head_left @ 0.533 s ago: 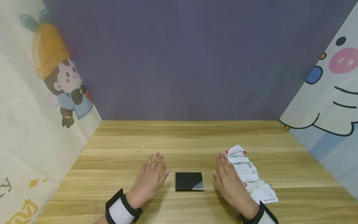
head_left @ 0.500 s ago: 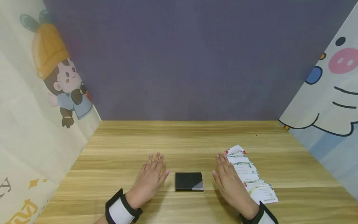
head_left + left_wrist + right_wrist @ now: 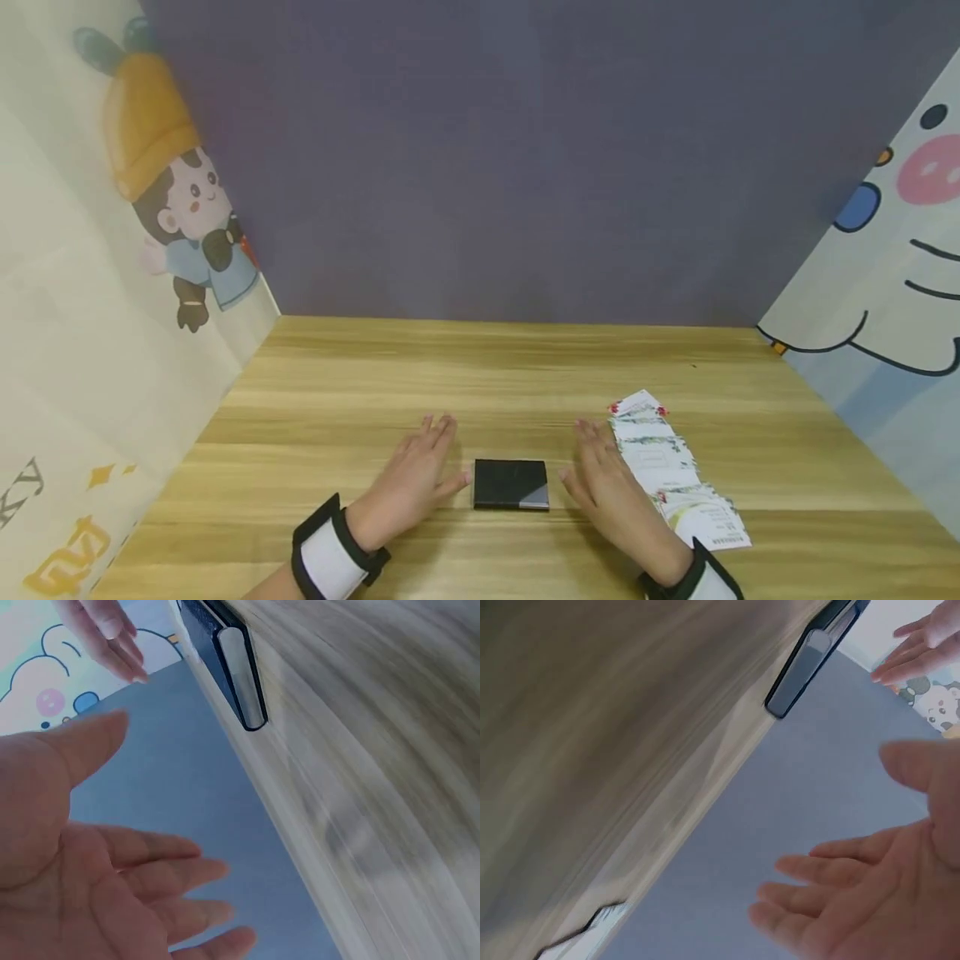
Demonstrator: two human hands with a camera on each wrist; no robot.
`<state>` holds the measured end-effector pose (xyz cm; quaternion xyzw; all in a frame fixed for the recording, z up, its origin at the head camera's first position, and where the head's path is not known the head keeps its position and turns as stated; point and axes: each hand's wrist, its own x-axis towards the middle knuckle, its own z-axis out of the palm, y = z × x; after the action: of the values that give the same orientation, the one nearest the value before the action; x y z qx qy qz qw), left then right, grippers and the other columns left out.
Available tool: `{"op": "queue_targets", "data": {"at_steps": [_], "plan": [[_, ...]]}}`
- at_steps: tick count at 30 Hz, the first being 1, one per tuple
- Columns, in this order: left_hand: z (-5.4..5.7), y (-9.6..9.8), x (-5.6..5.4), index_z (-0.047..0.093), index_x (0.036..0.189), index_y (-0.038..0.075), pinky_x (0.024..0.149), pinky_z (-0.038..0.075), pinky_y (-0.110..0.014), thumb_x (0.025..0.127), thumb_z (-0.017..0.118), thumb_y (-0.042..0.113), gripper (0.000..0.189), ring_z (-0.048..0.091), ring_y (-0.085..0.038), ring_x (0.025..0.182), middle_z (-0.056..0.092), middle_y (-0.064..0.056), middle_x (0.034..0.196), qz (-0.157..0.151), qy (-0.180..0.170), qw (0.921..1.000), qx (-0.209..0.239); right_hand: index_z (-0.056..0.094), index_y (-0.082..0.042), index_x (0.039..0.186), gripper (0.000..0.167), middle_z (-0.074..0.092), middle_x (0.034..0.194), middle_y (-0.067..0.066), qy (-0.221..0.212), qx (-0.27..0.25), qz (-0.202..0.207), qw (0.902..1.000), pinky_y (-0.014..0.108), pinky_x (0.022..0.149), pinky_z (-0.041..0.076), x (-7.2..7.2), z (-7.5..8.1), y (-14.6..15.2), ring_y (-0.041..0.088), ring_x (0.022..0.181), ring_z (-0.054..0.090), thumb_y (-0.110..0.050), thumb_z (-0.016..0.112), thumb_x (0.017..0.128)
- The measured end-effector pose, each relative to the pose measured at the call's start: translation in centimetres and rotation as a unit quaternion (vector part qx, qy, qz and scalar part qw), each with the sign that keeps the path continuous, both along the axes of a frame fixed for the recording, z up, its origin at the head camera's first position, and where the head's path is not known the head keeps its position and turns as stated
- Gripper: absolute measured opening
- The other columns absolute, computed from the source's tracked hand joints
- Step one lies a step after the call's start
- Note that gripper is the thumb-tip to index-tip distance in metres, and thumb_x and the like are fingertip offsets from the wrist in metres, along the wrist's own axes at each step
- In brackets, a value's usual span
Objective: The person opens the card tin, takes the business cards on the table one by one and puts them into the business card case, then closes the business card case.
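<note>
A small flat black case with a silver corner, resembling a business card holder (image 3: 510, 483), lies on the wooden table between the two hands. To its left, the left hand (image 3: 414, 479) hovers over the table with its fingers extended and the thumb toward the case. The right hand (image 3: 617, 496) mirrors it on the other side, fingers also extended, close to the fanned cards. Both wrist views show the case's metallic narrow end, and each palm (image 3: 82, 900) faces inward holding nothing.
A row of overlapping white printed cards (image 3: 667, 467) lies right of the right hand. A dark grey panel (image 3: 510, 167) stands behind the table (image 3: 450, 367). Cartoon-printed sheets flank both sides, with a pig figure (image 3: 930, 171) on the right.
Both hands have moved inward, their thumbs nearer the black case. The head view has shifted and tilted slightly. The case and cards stay where they were on the table.
</note>
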<state>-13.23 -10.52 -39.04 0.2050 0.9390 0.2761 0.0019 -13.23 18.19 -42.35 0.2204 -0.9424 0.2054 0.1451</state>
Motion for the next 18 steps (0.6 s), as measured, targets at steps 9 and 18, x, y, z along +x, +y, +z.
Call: {"op": "queue_targets", "data": {"at_steps": [9, 18], "plan": [[-0.2, 1.3, -0.7, 0.059, 0.135, -0.011, 0.108, 0.046, -0.059, 0.085, 0.085, 0.026, 0.068, 0.055, -0.047, 0.132, 0.059, -0.030, 0.140, -0.051, -0.004, 0.9965, -0.066, 0.048, 0.014, 0.142, 0.069, 0.052, 0.143, 0.038, -0.059, 0.005, 0.057, 0.9966, 0.064, 0.107, 0.043, -0.6, -0.1, -0.9, 0.055, 0.132, 0.051, -0.024, 0.078, 0.092], [-0.7, 3.4, -1.6, 0.069, 0.124, -0.004, 0.092, 0.059, -0.041, 0.070, 0.096, 0.027, 0.068, 0.069, -0.033, 0.109, 0.070, -0.018, 0.121, -0.093, 0.025, 0.9868, -0.130, 0.046, 0.016, 0.143, 0.079, 0.051, 0.144, 0.038, -0.142, 0.013, 0.110, 0.9837, 0.064, 0.107, 0.043, -1.3, 0.6, -1.5, 0.054, 0.130, 0.053, -0.022, 0.085, 0.085]]}}
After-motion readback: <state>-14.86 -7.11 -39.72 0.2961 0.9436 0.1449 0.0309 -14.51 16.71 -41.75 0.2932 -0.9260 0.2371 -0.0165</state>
